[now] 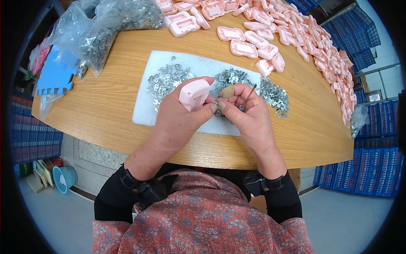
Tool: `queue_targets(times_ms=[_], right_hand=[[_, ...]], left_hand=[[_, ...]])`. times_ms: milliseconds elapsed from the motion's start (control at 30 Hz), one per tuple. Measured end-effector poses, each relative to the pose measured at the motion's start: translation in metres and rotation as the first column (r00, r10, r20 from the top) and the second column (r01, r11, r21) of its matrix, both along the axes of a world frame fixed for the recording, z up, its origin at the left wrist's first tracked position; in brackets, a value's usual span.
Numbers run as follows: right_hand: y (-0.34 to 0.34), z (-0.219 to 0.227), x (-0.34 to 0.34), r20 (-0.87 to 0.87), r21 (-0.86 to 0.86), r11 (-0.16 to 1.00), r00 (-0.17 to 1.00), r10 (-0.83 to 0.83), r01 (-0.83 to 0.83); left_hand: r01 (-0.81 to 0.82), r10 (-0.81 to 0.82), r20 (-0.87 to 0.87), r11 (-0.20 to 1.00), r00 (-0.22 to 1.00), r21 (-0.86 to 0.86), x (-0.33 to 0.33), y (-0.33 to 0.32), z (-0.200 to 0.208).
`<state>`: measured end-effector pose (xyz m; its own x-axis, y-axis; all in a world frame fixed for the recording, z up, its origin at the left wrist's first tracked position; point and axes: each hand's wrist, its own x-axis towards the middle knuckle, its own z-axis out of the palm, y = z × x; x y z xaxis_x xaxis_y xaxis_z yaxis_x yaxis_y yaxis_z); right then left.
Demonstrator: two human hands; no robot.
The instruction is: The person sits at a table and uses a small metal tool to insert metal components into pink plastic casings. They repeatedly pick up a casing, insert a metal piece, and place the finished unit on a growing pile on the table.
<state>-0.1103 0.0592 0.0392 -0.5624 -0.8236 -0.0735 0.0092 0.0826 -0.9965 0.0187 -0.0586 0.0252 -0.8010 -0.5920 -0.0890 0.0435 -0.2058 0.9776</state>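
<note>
My left hand [171,116] is closed around a pale pink plastic casing [195,92], tilted so that its recessed openings show. Close by, my right hand [255,118] pinches a small metal piece [215,102] between thumb and forefinger, at the casing's edge. A thin dark rod [253,89] also sticks out from the curled fingers of that hand; most of it is hidden. One right finger wears a tan covering [227,92]. Beneath both hands lies a white foam sheet [144,114] bearing small metal clips [163,82] on the left and another metal pile [232,77] further right.
More metal parts [274,96] lie right of the foam on the wooden table [304,139]. Many pink casings [292,31] spread over the far and right side. Clear bags of metal parts [101,46] and a blue foam mat [57,72] occupy the far left.
</note>
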Motion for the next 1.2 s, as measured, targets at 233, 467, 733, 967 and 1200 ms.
queue_targets(times_ms=[233,467,733,967,1200], right_hand=[[0.001,-0.004,0.000,0.007,-0.009,1.000,1.000,0.017,-0.017],[0.004,-0.003,-0.002,0.080,-0.021,1.000,0.997,0.000,0.002],[0.007,0.002,-0.014,0.039,0.045,0.990,0.991,0.129,-0.131],[0.008,0.004,-0.006,0.084,0.005,0.997,0.994,0.072,-0.073],[0.006,-0.003,0.001,0.094,-0.081,0.996,0.995,0.037,-0.029]], left_hand=[[-0.073,0.071,-0.027,0.994,0.997,-0.079,-0.001,0.005,-0.004],[-0.077,0.077,-0.004,0.987,0.997,-0.139,0.000,0.010,0.004],[0.030,-0.030,-0.004,0.996,1.000,-0.079,0.002,-0.002,0.009],[0.022,-0.021,-0.034,0.999,0.999,0.042,-0.001,0.000,0.004],[-0.025,0.046,-0.105,0.981,0.993,0.191,-0.002,0.002,0.002]])
